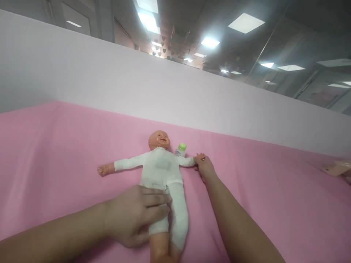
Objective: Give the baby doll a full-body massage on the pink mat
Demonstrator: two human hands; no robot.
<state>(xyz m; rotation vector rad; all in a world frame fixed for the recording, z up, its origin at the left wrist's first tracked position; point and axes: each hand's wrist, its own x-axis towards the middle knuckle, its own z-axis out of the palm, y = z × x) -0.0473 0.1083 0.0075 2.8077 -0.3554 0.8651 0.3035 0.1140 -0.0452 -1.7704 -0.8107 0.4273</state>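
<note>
A: Head view: the doll (160,170) lies face-up mid-bed (55,146), the left hand (137,215) spread flat over its thigh.
B: The right hand (204,167) pinches the doll's wrist; a tug there could tip the small bottle (181,149) beside its shoulder.
</note>
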